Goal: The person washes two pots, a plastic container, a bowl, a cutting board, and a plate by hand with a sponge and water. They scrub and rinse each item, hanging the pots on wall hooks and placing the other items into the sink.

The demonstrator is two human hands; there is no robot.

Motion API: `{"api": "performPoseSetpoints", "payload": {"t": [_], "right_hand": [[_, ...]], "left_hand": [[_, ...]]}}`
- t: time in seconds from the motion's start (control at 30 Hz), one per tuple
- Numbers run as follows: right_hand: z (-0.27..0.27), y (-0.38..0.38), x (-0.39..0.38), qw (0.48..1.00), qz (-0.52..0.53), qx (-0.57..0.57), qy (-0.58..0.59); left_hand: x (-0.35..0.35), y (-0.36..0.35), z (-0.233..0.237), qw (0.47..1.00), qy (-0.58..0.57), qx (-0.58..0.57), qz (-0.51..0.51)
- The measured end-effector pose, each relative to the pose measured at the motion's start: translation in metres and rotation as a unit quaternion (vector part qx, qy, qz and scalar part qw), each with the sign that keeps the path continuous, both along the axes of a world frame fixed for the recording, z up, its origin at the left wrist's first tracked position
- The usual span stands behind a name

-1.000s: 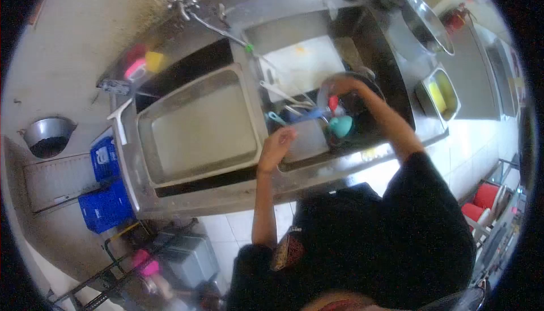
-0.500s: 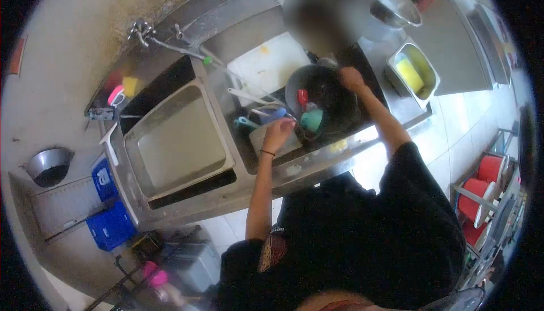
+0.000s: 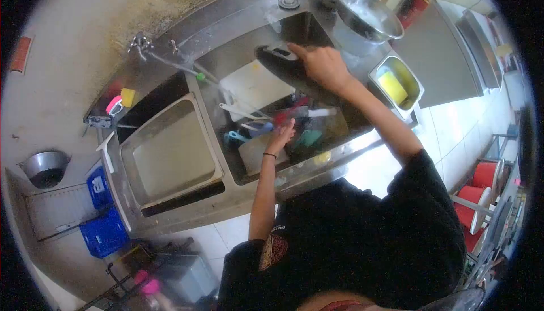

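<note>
My right hand [image 3: 327, 68] is closed on a dark pan [image 3: 296, 72], which is tilted over the back of the right sink basin [image 3: 313, 24]. The pan's far side is hard to make out. My left hand [image 3: 281, 136] is low over the basin with its fingers apart, just below a blurred red utensil [image 3: 290, 112]. To its right lies a teal cup-like item [image 3: 309, 137]. A white cutting board [image 3: 258, 87] lies behind, and white-handled and blue utensils [image 3: 259, 128] are to the left. A white-handled tool [image 3: 322, 112] crosses the middle.
A large metal tray [image 3: 170, 152] fills the left basin, near the faucet [image 3: 141, 43]. At the right stand a steel bowl [image 3: 368, 19] and a metal container with a yellow sponge [image 3: 392, 87]. Blue crates [image 3: 105, 229] are at the lower left.
My right hand has moved back and left with the pan, which has left the middle of the basin. The red and teal items now show without the pan around them. My left hand has shifted slightly.
</note>
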State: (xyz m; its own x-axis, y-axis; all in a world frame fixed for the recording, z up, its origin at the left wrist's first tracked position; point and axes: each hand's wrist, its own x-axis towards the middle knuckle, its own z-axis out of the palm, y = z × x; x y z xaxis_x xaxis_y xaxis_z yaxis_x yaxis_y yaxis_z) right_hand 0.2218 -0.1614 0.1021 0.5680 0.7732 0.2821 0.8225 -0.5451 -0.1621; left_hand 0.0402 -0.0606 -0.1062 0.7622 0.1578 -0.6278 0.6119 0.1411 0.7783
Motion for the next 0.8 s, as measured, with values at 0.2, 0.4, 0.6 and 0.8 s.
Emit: {"api": "performPoseSetpoints", "payload": {"t": [0.2,0.4,0.6,0.8], "right_hand": [[0.044,-0.046,0.018,0.992,-0.053,0.114,-0.018],[0.048,-0.048,-0.016,0.984,-0.073,0.161,0.006],[0.006,-0.061,-0.014,0.977,-0.139,0.162,0.018],[0.021,-0.112,0.007,0.937,-0.194,0.255,0.138]], "left_hand": [[0.02,0.01,0.004,0.991,-0.078,-0.042,0.097],[0.064,0.038,-0.01,0.917,-0.2,-0.045,0.343],[0.081,0.091,-0.01,0.976,-0.139,-0.01,0.168],[0.047,0.032,0.017,0.959,-0.148,-0.228,0.085]]}}
